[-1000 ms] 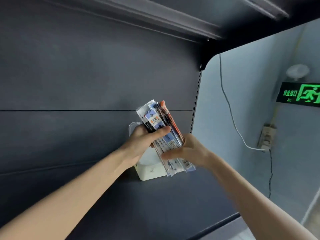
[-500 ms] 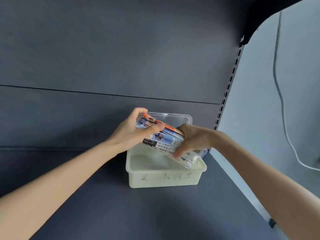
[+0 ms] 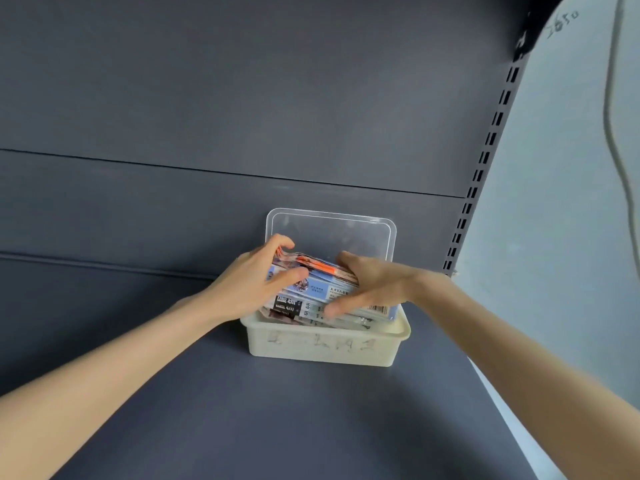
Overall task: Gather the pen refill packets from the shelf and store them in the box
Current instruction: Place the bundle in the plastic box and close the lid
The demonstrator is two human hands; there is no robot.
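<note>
Packets: the pen refill packets (image 3: 322, 289) are being held as one tilted bundle, its lower edge already inside the box (image 3: 322, 351), which is being carried by the shelf (image 3: 277, 417) at its far right.
Left hand: the left hand (image 3: 254, 284) is being curled round the bundle's left end, thumb laid across the near face.
Right hand: the right hand (image 3: 375, 285) is being closed round the right end, thumb stretched along the lower packets.
Lid: a clear lid (image 3: 332, 230) is being leaned upright behind the box, against the back panel (image 3: 242, 116).
Risk, spill: the sleeves look slick, so the bundle is likely being kept together by squeeze alone; if it is released unevenly, packets may fan out over the rim.
Risk, lid: the lid may be knocked flat or onto the packets if the bundle is pushed too far back.
Risk, fit: ends may be left riding on the right rim, since the bundle looks nearly as long as the box.
Materials: the packets are flat, glossy film sleeves with blue, black and orange print; the box is milky, shallow, rectangular plastic with faded writing on its near wall; the shelf is matte dark metal.
</note>
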